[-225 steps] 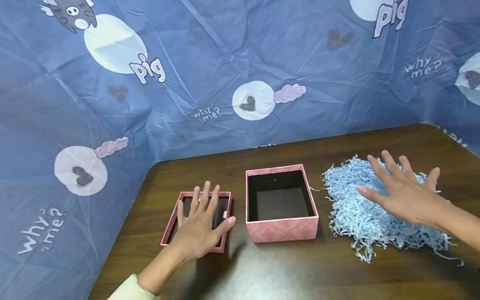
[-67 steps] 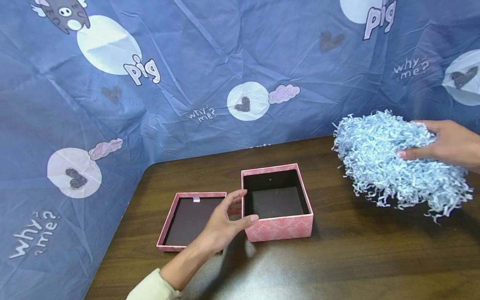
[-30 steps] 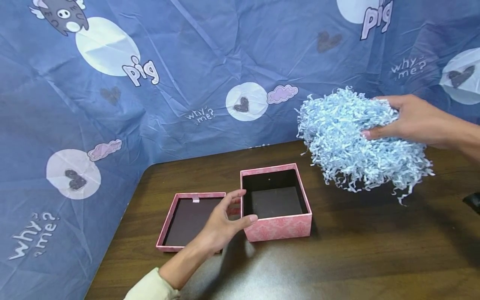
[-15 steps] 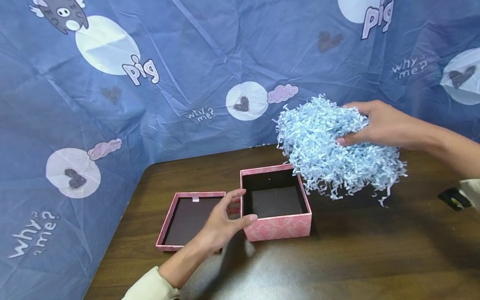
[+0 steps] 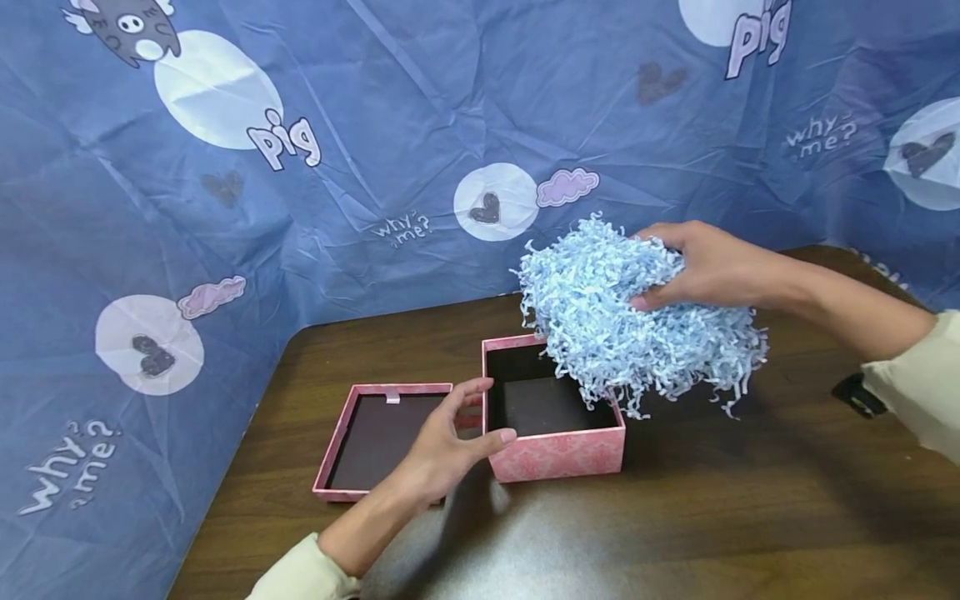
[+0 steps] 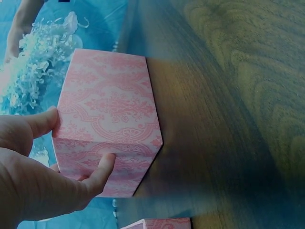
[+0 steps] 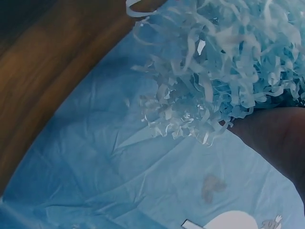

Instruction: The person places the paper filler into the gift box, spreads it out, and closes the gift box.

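Note:
My right hand [image 5: 708, 267] grips a big fluffy clump of light blue shredded paper [image 5: 592, 300] and holds it in the air over the right part of a pink patterned box [image 5: 558, 454]. The clump hides the box's back right corner. Inside, the visible dark floor of the box is bare. My left hand [image 5: 442, 450] holds the box at its front left corner, thumb on the front rim and fingers along the left side. In the left wrist view, the thumb and a finger [image 6: 102, 171] press two walls of the box [image 6: 109, 105]. Strands of paper [image 7: 228, 62] fill the right wrist view.
A shallow pink lid [image 5: 330, 454] lies inner side up left of the box, partly behind my left forearm. The brown wooden table [image 5: 675, 533] ends at a blue printed cloth [image 5: 390, 100] at the back. A dark strap [image 5: 858, 396] hangs under my right sleeve.
My right hand took the shredded paper off the table and carried it left and down to over the box. My left hand moved from above the lid to the box corner and has stayed there.

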The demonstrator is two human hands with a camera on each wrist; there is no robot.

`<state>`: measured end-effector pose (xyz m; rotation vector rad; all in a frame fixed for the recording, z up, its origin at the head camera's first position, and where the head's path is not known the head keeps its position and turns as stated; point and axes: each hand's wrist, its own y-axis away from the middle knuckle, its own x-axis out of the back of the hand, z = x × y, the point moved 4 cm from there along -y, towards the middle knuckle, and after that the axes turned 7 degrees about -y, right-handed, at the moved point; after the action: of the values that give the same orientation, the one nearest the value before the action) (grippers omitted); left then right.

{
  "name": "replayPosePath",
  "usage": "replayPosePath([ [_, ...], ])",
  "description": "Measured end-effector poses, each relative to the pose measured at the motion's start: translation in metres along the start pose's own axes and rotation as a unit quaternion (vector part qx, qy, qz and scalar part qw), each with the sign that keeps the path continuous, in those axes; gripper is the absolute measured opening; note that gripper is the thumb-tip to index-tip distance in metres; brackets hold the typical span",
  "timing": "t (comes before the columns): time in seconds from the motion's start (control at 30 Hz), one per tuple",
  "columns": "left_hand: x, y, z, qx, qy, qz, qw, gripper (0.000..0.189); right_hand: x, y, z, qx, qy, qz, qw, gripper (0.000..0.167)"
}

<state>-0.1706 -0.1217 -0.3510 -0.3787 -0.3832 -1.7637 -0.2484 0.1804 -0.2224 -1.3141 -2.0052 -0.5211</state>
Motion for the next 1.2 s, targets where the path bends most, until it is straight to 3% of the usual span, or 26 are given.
replayPosePath([
  [0.73, -0.001, -0.001, 0.000, -0.004, -0.002, 0.000, 1.0000, 0.063, -0.031, -0.015, -0.019, 0.034, 0.006, -0.030, 0.9990, 0.089],
  [1.2, -0.001, -0.002, 0.000, -0.002, 0.004, -0.002, 1.0000, 0.062, -0.048, -0.017, -0.022, 0.055, 0.019, -0.055, 0.9968, 0.080],
])
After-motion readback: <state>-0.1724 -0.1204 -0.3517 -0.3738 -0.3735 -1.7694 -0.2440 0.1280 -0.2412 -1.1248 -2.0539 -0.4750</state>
